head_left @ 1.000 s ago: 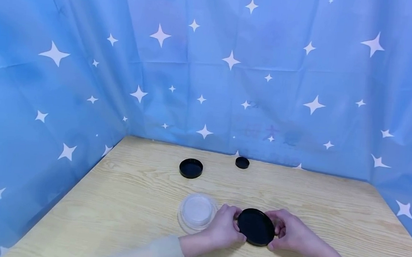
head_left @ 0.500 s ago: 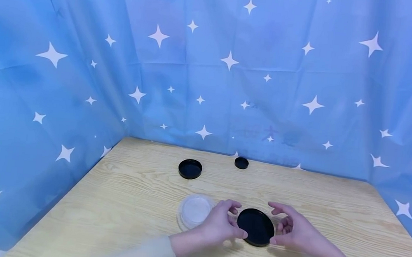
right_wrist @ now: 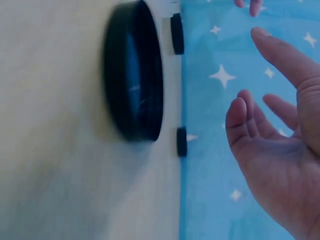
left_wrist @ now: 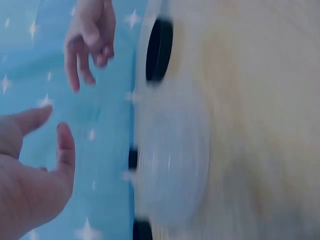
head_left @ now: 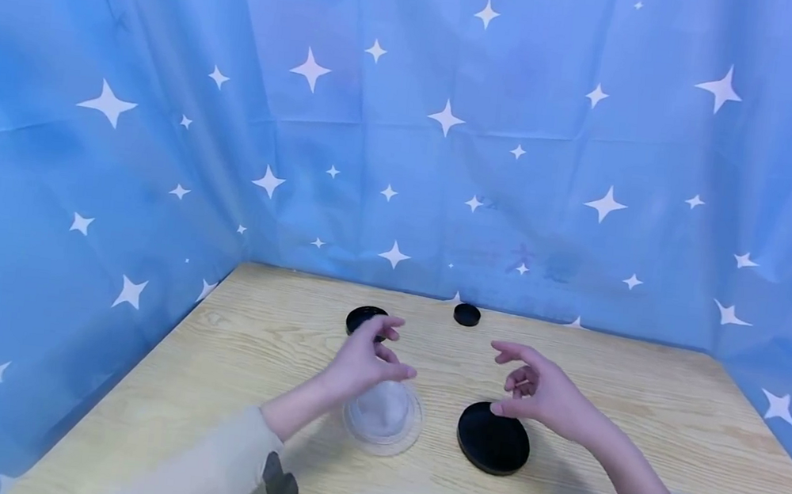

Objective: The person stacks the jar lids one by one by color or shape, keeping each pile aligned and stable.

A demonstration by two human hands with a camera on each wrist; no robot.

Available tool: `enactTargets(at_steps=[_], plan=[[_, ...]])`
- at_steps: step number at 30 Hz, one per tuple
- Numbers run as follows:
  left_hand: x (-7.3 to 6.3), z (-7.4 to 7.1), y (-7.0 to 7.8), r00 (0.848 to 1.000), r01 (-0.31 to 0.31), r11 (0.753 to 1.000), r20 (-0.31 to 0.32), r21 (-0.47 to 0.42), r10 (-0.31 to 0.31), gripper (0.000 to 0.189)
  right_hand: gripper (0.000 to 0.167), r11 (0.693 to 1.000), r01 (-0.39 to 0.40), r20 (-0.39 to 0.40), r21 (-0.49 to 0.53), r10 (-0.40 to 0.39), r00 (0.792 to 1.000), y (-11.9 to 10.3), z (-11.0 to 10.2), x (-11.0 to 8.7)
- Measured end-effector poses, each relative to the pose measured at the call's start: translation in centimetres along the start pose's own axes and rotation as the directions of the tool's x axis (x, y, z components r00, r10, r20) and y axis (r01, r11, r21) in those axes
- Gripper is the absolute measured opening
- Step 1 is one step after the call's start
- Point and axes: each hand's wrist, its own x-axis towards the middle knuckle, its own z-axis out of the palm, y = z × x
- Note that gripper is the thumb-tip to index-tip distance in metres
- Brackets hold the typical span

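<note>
My left hand [head_left: 359, 363] hovers above the clear plastic round piece [head_left: 389, 429], fingers loosely bent and holding nothing. It partly hides the medium black round lid [head_left: 357, 316] behind it. My right hand [head_left: 546, 397] is in the air over the far side of the large black round lid [head_left: 494, 447], with a wide gap between thumb and fingers. In the right wrist view this large lid [right_wrist: 112, 75] shows a raised rim and stands apart from the hand. The clear piece [left_wrist: 172, 160] is blurred in the left wrist view; it looks stepped, perhaps stacked.
A small black round lid [head_left: 466, 315] lies near the back edge of the wooden table [head_left: 226, 374]. Blue star-printed cloth [head_left: 439, 172] hangs behind the table and along its sides. Dark wrist straps [head_left: 280, 482] sit on both sleeves.
Both hands have let go of the large black lid, which stays on the table. They have risen and moved away from me; the left one also shifted leftward over the clear piece.
</note>
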Motion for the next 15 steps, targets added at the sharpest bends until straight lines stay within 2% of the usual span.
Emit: enactTargets(at_steps=[4,8,12,15], plan=[[0.8,-3.3,-1.1,1.000,-0.002,1.000,0.026,-0.004,0.002,0.078,0.081,0.999,0.016,0.001,-0.031,-0.016,1.000,-0.5,1.1,3.2],[1.2,-5.7,-2.5,0.999,0.019,1.000,0.030,0.022,-0.020,0.080,0.081,0.998,0.048,0.020,-0.047,-0.047,0.999,-1.1,3.0,6.3],[1.9,-7.3,-4.0,0.999,0.050,0.998,-0.014,0.023,-0.050,0.082,0.079,0.997,0.063,0.052,-0.034,-0.061,0.997,-1.9,4.5,9.0],[2.8,-8.1,-5.1,0.997,0.076,0.997,-0.021,0.017,-0.075,0.084,0.079,0.998,0.049,0.073,-0.032,-0.046,0.996,-2.4,5.1,11.0]])
